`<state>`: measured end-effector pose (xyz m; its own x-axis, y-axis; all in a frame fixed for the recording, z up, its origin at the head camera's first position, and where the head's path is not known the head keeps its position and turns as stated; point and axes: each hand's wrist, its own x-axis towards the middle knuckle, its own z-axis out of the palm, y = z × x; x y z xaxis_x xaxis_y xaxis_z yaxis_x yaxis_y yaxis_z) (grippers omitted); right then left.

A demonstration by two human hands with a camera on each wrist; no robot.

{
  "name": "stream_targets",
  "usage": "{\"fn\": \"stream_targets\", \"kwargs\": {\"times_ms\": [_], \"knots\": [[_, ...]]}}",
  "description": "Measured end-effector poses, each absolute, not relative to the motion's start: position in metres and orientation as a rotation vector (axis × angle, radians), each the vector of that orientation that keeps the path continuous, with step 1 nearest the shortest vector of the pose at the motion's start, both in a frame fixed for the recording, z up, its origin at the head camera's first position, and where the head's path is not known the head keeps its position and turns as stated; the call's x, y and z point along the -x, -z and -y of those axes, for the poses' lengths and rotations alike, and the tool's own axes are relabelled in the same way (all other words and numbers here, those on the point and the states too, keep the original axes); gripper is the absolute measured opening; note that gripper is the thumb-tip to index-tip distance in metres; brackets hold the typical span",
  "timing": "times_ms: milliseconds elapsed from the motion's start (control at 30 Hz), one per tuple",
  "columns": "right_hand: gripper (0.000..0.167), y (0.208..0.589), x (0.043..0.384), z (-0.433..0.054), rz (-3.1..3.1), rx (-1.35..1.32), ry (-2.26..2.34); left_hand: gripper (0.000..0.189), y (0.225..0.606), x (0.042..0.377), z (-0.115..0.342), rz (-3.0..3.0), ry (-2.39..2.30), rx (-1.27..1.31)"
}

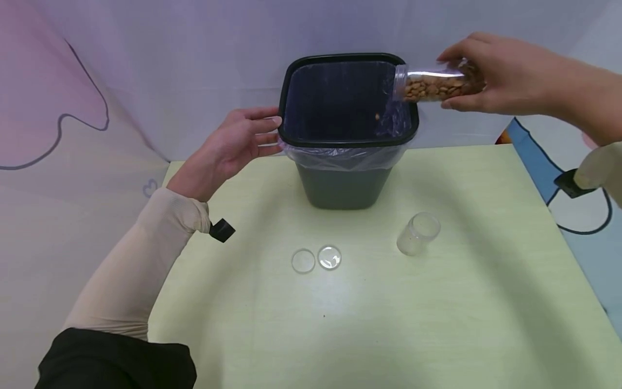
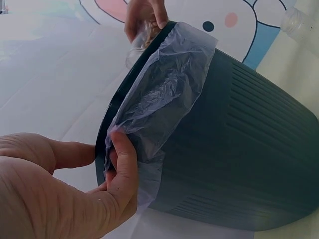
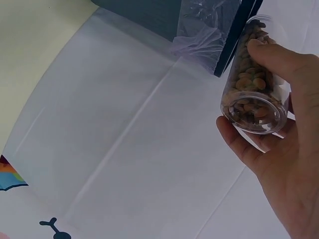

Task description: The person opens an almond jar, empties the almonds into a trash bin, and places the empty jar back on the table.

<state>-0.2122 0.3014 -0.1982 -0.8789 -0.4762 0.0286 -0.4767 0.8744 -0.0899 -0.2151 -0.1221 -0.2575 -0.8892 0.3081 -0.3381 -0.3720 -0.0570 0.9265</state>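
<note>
My right hand (image 1: pixel 505 73) grips a clear plastic jar (image 3: pixel 253 92) of brown, almond-like nuts (image 1: pixel 432 87). The jar lies almost level, its mouth over the right rim of a dark green trash bin (image 1: pixel 344 186) lined with a thin plastic bag (image 2: pixel 164 84). One small brown piece (image 1: pixel 377 116) shows inside the bin, below the jar's mouth. On the opposite side, my left hand (image 1: pixel 238 140) holds the bin's rim between thumb and fingers, as the left wrist view shows, with the fingers against the folded-over bag. The bin's bottom inside is too dark to make out.
A second clear jar (image 1: pixel 418 235) stands uncapped on the pale yellow-green table (image 1: pixel 389 324), right of the middle. Two clear round lids (image 1: pixel 329 257) lie side by side in front of the bin. Behind the bin hangs a pale cloth (image 1: pixel 204 65).
</note>
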Motion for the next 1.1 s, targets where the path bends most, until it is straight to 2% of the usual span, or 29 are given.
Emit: {"fn": "stream_targets", "kwargs": {"times_ms": [1100], "knots": [[0.071,0.1937,0.2129,-0.2967,2.996,-0.833,-0.067,0.057,0.258,0.2147,0.1215,-1.805,-1.965,0.072]]}}
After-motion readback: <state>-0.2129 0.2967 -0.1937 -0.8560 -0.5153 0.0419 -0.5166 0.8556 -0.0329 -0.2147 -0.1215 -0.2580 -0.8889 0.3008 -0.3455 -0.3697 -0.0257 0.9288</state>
